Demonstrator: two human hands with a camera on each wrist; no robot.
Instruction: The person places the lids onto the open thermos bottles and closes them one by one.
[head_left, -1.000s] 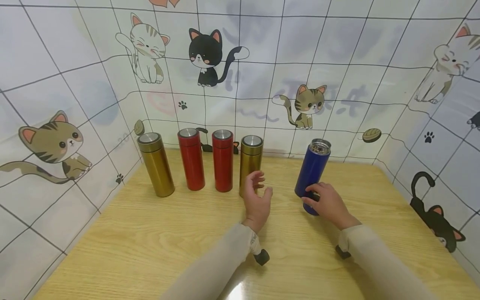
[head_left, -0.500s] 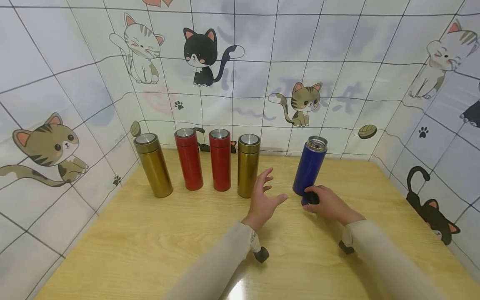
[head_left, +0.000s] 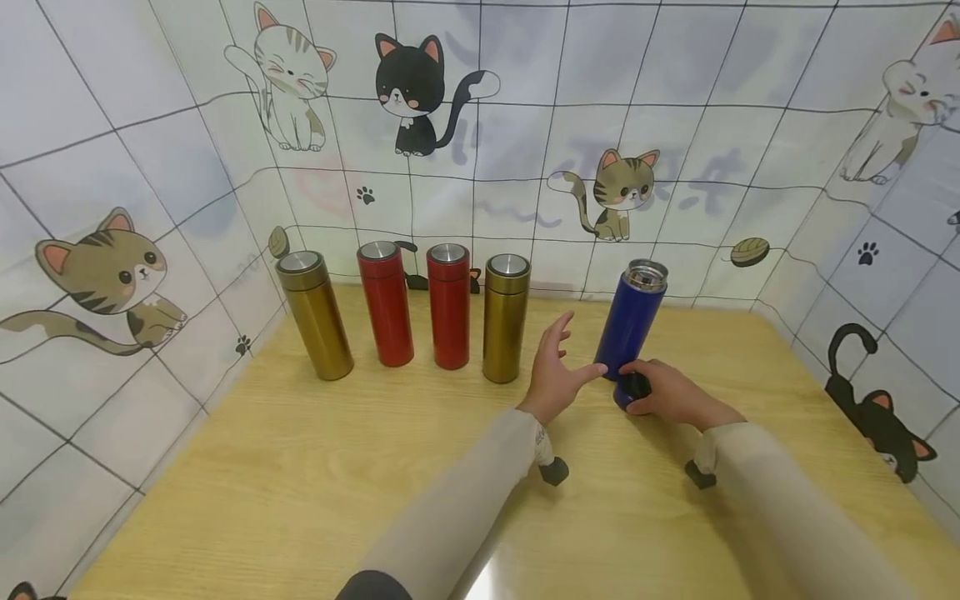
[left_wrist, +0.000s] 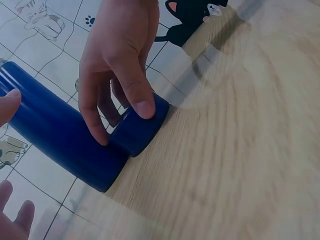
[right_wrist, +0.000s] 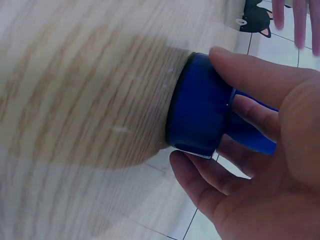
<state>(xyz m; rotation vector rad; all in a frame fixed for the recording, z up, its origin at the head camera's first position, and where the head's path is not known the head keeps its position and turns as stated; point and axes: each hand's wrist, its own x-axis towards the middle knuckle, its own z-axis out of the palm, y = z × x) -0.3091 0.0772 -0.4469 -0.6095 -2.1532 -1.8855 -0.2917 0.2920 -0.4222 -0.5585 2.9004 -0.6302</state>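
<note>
On the right half of the table stands a blue thermos flask (head_left: 632, 321) without its lid, its steel mouth bare. Its short blue lid (head_left: 624, 398) sits on the table at the flask's foot, a dark face upward. My right hand (head_left: 678, 396) pinches that lid, thumb and fingers on opposite sides; the right wrist view shows the lid (right_wrist: 200, 105) between them. My left hand (head_left: 558, 379) is spread to the left of the flask, its thumb reaching toward the blue wall. Whether the thumb touches it I cannot tell.
To the left stand a gold flask (head_left: 318, 325), a red flask (head_left: 386, 308), another red flask (head_left: 450, 312) and a second gold flask (head_left: 506, 325), all with lids on. A cat-printed tiled wall covering (head_left: 517, 142) closes the back and sides of the wooden table (head_left: 300, 467).
My left hand has moved right, away from the nearer gold flask and toward the blue flask, its fingers spreading. The right hand stays at the lid. The head view has shifted slightly.
</note>
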